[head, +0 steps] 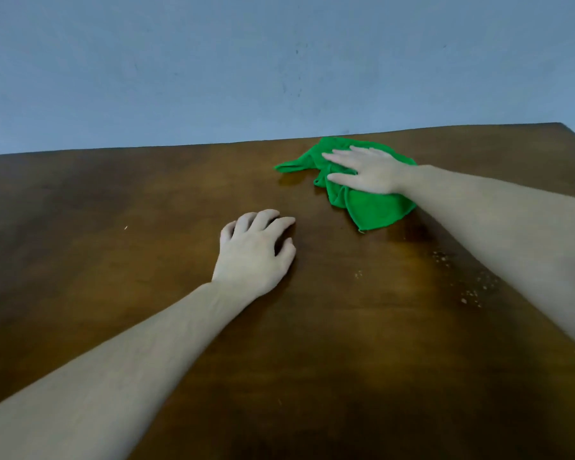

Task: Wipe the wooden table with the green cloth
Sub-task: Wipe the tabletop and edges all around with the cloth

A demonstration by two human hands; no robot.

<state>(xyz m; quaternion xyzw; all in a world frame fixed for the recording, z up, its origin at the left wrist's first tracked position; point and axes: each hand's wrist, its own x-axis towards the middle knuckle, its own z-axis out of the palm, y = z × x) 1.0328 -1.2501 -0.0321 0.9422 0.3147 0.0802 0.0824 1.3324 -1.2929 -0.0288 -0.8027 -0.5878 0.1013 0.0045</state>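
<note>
Head view: right hand (369,171) flat, fingers straight, pressing green cloth (375,207) on bench (113,260); left hand (256,250) loosely curled, empty. Risk: bunched cloth slips, skips crumbs (472,293).

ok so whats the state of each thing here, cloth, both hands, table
green cloth: crumpled, lying on the table near the far edge, under the right hand
right hand: fingers straight, pressing flat on the cloth
left hand: fingers loosely curled, resting on bare wood, holding nothing
wooden table: glossy, pale specks near the right edge
</note>
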